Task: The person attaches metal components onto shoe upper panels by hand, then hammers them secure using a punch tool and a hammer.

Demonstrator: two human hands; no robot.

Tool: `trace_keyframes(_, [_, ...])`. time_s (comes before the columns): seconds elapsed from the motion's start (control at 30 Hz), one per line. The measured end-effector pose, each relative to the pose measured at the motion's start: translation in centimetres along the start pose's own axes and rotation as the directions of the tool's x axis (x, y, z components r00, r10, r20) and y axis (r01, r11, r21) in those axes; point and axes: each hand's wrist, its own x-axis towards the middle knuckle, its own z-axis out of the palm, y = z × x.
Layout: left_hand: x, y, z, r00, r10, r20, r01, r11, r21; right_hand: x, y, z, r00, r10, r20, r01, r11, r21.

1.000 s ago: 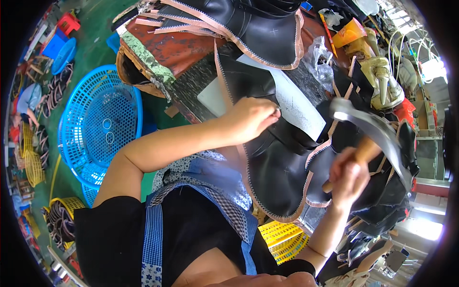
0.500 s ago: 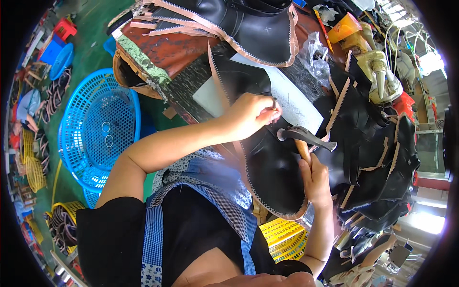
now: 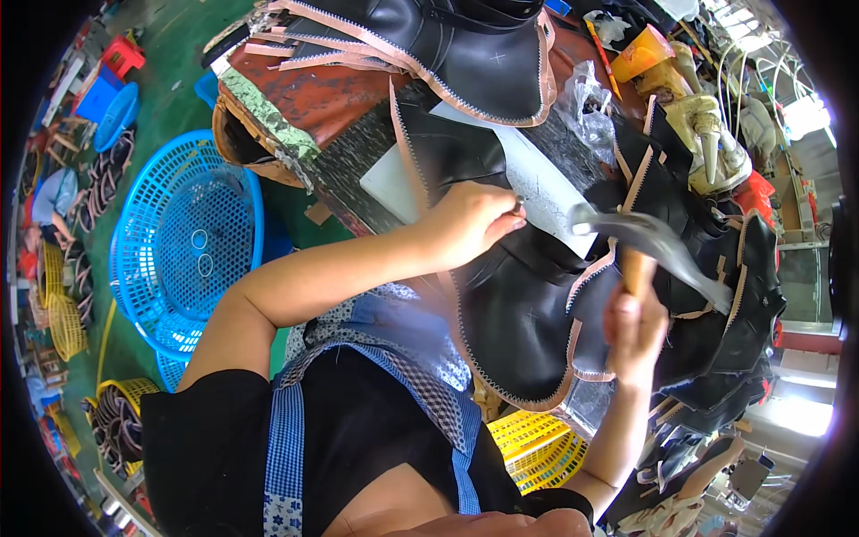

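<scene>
My left hand (image 3: 474, 222) pinches a short metal punch (image 3: 519, 205), mostly hidden by the fingers, over a black leather boot piece (image 3: 514, 331) with a pale zigzag-stitched edge. The boot piece lies across a white board (image 3: 548, 183) and hangs toward me over the table's near side. In my right hand (image 3: 635, 336) is a hammer (image 3: 658, 242), gripped by its wooden handle. Its metal head, slightly blurred, is held up to the right of the left hand, apart from the punch.
More black leather pieces (image 3: 492, 76) lie at the far side of the table, and others (image 3: 698, 277) are heaped at the right. A clear plastic bag (image 3: 586, 103) sits beyond the board. Blue baskets (image 3: 125, 259) stand on the left; a yellow basket (image 3: 546, 447) is below the table edge.
The hammer and my right hand have swung away to the right from near the left hand. My left hand has hardly moved and keeps its pinch.
</scene>
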Motion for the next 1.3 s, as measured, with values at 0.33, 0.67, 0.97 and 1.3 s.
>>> trace_keyframes(0.33, [-0.5, -0.3, 0.2, 0.957, -0.266, 0.113, 0.286, 0.930, -0.230, -1.7, 2.3, 1.3, 0.991, 0.124, 0.052, -0.123, 0.992, -0.025])
trace_keyframes(0.67, [-0.6, 0.1, -0.1, 0.997, 0.076, 0.013, -0.077, 0.993, 0.089, -0.8, -1.4, -0.2, 0.965, -0.115, -0.236, 0.192, 0.924, 0.332])
trace_keyframes(0.97, [0.7, -0.1, -0.5, 0.942, -0.319, 0.107, 0.334, 0.850, -0.408, 0.8, 1.0, 2.1, 1.000, 0.001, 0.000, -0.001, 0.999, -0.038])
trace_keyframes(1.3, [12.0, -9.2, -11.9, 0.886, 0.464, 0.014, -0.281, 0.511, 0.812, 0.5, -0.9, -1.6, 0.977, -0.194, -0.084, 0.137, 0.883, -0.449])
